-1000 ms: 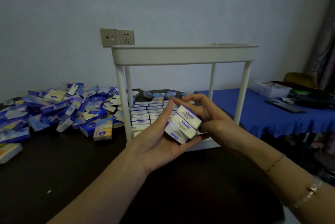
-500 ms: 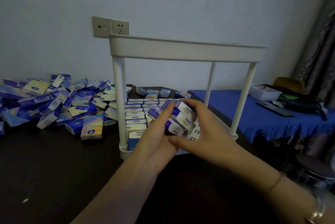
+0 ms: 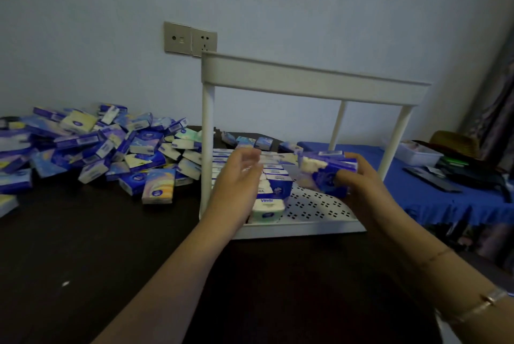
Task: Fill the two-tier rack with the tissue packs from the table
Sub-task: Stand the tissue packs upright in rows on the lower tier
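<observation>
item: tissue packs [image 3: 328,174], gripped by right hand [image 3: 358,185] over rack [image 3: 306,228] lower tier; left hand [image 3: 236,176] loose-fingered, nothing held. risk: bundle slipped, filed rows toppled.

tissue packs [image 3: 326,174] in right hand [image 3: 358,185]
</observation>
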A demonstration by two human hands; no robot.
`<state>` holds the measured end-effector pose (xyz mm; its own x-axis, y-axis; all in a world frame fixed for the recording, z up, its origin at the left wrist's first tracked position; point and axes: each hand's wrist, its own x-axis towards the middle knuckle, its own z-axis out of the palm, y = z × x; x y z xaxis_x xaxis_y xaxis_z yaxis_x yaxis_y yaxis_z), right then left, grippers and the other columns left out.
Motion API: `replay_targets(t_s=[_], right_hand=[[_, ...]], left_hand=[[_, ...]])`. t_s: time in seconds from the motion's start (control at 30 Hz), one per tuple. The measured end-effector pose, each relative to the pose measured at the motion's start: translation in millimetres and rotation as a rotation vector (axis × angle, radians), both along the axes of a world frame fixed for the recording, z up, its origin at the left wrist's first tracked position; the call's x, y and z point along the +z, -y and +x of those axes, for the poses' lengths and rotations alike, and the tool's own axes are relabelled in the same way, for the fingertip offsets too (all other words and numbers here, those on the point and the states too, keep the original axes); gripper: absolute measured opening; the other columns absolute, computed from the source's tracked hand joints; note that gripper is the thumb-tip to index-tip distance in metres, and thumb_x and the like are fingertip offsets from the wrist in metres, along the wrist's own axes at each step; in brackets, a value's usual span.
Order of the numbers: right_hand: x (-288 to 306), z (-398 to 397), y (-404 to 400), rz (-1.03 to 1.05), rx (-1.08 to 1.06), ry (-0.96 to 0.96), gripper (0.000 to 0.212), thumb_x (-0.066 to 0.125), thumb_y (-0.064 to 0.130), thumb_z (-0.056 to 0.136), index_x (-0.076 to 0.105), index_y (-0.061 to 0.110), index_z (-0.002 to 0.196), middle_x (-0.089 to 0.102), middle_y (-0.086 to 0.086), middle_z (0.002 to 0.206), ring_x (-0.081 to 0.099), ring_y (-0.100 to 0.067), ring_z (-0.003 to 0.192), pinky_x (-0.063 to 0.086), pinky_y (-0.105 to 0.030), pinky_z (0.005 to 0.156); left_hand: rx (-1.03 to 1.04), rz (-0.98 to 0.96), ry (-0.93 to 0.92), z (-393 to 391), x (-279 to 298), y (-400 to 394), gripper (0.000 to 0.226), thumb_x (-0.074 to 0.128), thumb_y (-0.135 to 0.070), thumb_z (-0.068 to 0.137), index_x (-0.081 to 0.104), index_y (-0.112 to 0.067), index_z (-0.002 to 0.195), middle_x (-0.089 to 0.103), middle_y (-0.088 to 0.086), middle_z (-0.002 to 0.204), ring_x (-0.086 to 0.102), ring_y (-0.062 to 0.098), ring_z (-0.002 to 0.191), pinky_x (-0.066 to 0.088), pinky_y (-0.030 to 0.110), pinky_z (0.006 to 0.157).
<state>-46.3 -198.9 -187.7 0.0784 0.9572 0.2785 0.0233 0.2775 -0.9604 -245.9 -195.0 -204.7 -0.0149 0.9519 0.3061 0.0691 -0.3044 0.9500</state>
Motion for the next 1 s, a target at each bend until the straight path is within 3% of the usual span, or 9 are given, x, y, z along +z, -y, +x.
replay_targets(t_s=[0.07, 0.17, 0.27, 0.33, 0.4, 0.5, 0.67, 0.83, 1.0], right_hand=[[-1.2, 6.2, -3.5, -0.030, 0.001, 0.049, 0.038, 0.058, 0.007, 0.061, 0.052, 0.018, 0.097, 0.063, -0.008, 0.099, 0.064, -0.020, 0.087, 0.053, -0.029, 0.064], [-3.0, 7.5, -9.2, -0.039, 0.003, 0.389, 0.034, 0.063, 0.002, 0.073, 0.050, 0.020, 0.099, 0.061, -0.005, 0.097, 0.062, -0.016, 0.084, 0.051, -0.022, 0.061], [-1.4, -1.3, -17.8, -0.051, 0.036, 0.693, 0.038, 0.064, 0.001, 0.078, 0.047, 0.026, 0.102, 0.057, 0.001, 0.103, 0.061, -0.014, 0.091, 0.056, -0.025, 0.069], [-0.8, -10.9, -24.1, -0.021, 0.019, 0.924, 0.044, 0.069, 0.008, 0.073, 0.048, 0.028, 0.107, 0.050, 0.000, 0.115, 0.057, -0.019, 0.103, 0.055, -0.033, 0.082], [-2.7, -22.0, -28.3, -0.019, 0.032, 1.040, 0.057, 0.070, 0.009, 0.073, 0.045, 0.029, 0.120, 0.041, 0.001, 0.130, 0.048, -0.015, 0.113, 0.050, -0.023, 0.082], [-8.2, -35.5, -29.6, -0.072, 0.103, 0.935, 0.077, 0.066, 0.002, 0.077, 0.033, 0.031, 0.140, 0.034, 0.003, 0.143, 0.048, -0.011, 0.112, 0.051, -0.021, 0.081], [-20.3, -38.0, -30.8, -0.306, 0.120, 0.594, 0.070, 0.052, -0.004, 0.087, 0.023, 0.025, 0.144, 0.041, 0.011, 0.106, 0.048, -0.005, 0.079, 0.048, -0.017, 0.058], [-24.1, -37.4, -35.9, -0.427, 0.087, 0.488, 0.067, 0.050, -0.005, 0.085, 0.029, 0.021, 0.143, 0.046, -0.009, 0.131, 0.048, -0.026, 0.116, 0.049, -0.035, 0.088], [-23.6, -36.9, -33.8, -0.401, 0.064, 0.461, 0.070, 0.053, -0.006, 0.085, 0.022, 0.015, 0.145, 0.034, -0.013, 0.147, 0.038, -0.030, 0.132, 0.043, -0.037, 0.100]], left_hand=[[0.134, 0.194, -0.190, -3.9, -4.3, 4.7, 0.020, 0.047, -0.019, 0.098, 0.059, -0.028, 0.112, 0.058, -0.019, 0.112, 0.052, -0.004, 0.105, 0.041, 0.008, 0.079], [0.221, 0.346, -0.651, -5.4, -14.8, 8.6, 0.029, 0.044, -0.031, 0.098, 0.053, -0.032, 0.125, 0.052, -0.015, 0.127, 0.041, 0.002, 0.121, 0.034, 0.022, 0.101], [0.204, 0.298, -1.034, -4.8, -22.7, 3.8, 0.048, 0.030, -0.046, 0.100, 0.034, -0.028, 0.144, 0.027, -0.008, 0.154, 0.014, 0.015, 0.145, 0.007, 0.033, 0.118], [0.219, 0.264, -1.165, -5.8, -24.7, 0.4, 0.052, 0.023, -0.049, 0.100, 0.030, -0.027, 0.147, 0.022, -0.005, 0.157, 0.013, 0.018, 0.146, 0.004, 0.036, 0.118], [0.219, 0.270, -1.208, -6.4, -24.6, -1.3, 0.049, 0.022, -0.045, 0.101, 0.035, -0.025, 0.144, 0.031, -0.003, 0.153, 0.023, 0.017, 0.142, 0.010, 0.037, 0.118], [0.225, 0.334, -1.196, -5.8, -21.7, -1.5, 0.041, 0.028, -0.033, 0.103, 0.044, -0.022, 0.138, 0.045, -0.001, 0.143, 0.036, 0.016, 0.134, 0.024, 0.034, 0.112], [0.272, 0.430, -1.156, -5.8, -24.7, -5.5, 0.036, 0.031, -0.030, 0.103, 0.052, -0.020, 0.130, 0.056, -0.003, 0.130, 0.047, 0.015, 0.121, 0.035, 0.031, 0.103], [0.291, 0.503, -1.107, -1.7, -28.4, -10.8, 0.027, 0.046, -0.024, 0.098, 0.060, -0.018, 0.120, 0.063, 0.000, 0.119, 0.055, 0.018, 0.113, 0.038, 0.032, 0.097], [0.275, 0.558, -1.044, -3.9, -29.2, -9.5, 0.030, 0.088, -0.020, 0.059, 0.073, -0.018, 0.084, 0.071, -0.004, 0.078, 0.068, 0.014, 0.075, 0.054, 0.025, 0.070]])
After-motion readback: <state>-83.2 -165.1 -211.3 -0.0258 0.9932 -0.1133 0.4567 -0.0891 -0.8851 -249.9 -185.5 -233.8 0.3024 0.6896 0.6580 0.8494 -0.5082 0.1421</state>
